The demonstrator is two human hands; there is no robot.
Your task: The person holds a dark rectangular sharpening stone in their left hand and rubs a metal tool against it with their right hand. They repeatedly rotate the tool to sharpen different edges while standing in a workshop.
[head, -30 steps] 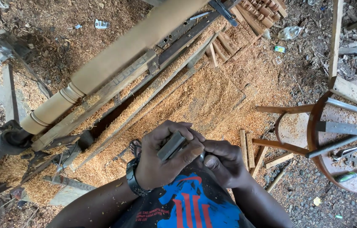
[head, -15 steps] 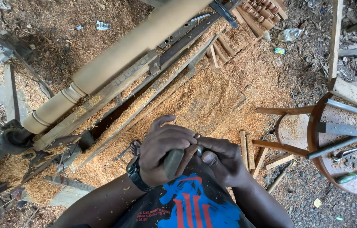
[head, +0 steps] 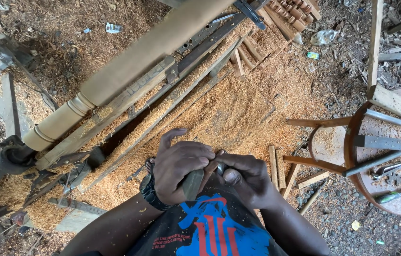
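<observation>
Gripping a grey flat tool [head: 192, 182] close to my chest, my left hand [head: 179, 166] has its fingers curled tight around the handle, just above the blue printed shirt [head: 210, 227]. My right hand [head: 248, 178] sits just beside it, touching it, with the fingers bent narrow around the tool's far end; what that end looks like I cannot tell, since both hands cover it. A black wristwatch [head: 150, 192] sits on my left wrist.

Beyond the hands, sawdust [head: 219, 114] lies thick over the ground. Further out to the left, a long turned wooden post [head: 129, 66] is mounted slantwise on a lathe [head: 115, 118], its near end cut into rings and its long run smooth. Shavings cover the lathe's rails. A few short wooden sticks [head: 276, 163] lie near my right hand. To the right stands a round stool frame [head: 347, 142], and beside it a round tabletop [head: 399, 199] carries several metal chisels [head: 378, 142] and a green-handled tool [head: 395, 194].
</observation>
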